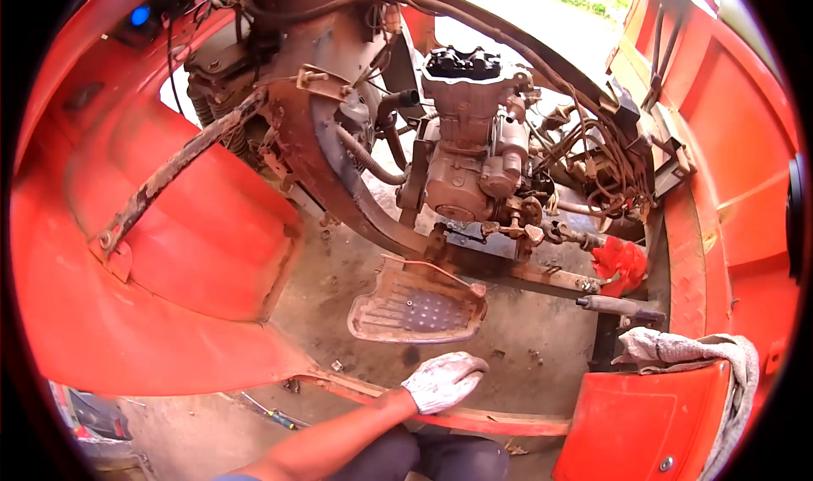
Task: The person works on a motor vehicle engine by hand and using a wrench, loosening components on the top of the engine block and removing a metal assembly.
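My left hand [445, 382], in a whitish work glove with reddish stains, is over the red frame rail [508, 422] in front of my knees. Its fingers are curled together; whatever they hold, if anything, is hidden. My right hand does not show. Just beyond the glove, a rusty footrest plate [415, 312] with ribs and raised dots stands above the dirty floor. Farther back an engine [466, 151] sits upright in the vehicle frame, its top uncovered and dark inside.
A slanting rusty brace [182, 172] crosses the red body panel [169, 312] at left. Wires [593, 155] hang right of the engine, above a red crumpled thing [620, 265]. A grey cloth [741, 371] drapes over a red box [648, 422]. A screwdriver [275, 415] lies at lower left.
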`<state>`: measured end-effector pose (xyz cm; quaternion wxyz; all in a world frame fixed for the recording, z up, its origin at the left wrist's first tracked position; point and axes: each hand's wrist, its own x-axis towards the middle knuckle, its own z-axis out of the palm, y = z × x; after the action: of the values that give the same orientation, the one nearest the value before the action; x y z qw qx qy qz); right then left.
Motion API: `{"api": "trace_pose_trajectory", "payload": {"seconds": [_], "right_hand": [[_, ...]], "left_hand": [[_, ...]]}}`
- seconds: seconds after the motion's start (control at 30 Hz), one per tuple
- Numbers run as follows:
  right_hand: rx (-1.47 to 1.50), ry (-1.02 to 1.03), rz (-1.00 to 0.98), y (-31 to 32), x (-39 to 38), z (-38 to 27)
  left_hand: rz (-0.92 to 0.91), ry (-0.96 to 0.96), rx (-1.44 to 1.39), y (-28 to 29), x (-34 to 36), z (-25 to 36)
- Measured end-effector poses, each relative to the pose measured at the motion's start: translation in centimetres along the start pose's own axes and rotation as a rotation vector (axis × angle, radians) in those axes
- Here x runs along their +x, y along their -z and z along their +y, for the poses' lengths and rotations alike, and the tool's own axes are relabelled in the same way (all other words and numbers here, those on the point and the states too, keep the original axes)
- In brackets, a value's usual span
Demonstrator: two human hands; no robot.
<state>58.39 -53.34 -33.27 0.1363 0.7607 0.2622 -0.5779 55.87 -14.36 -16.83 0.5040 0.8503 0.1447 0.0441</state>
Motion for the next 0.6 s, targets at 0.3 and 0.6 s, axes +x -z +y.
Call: {"api": "trace_pose_trajectory", "payload": {"seconds": [0.3,0.6], "right_hand": [[-0.008,-0.182,0.306,6.0,-8.6,4.9],[-0.058,0.857,1.764,16.1,-34.9,-13.1]], "left_hand": [[0.403,-0.126,0.099,5.4,-7.1,1.8],[0.768,-0.218,-0.030,15.4,-3.2,9.8]]}}
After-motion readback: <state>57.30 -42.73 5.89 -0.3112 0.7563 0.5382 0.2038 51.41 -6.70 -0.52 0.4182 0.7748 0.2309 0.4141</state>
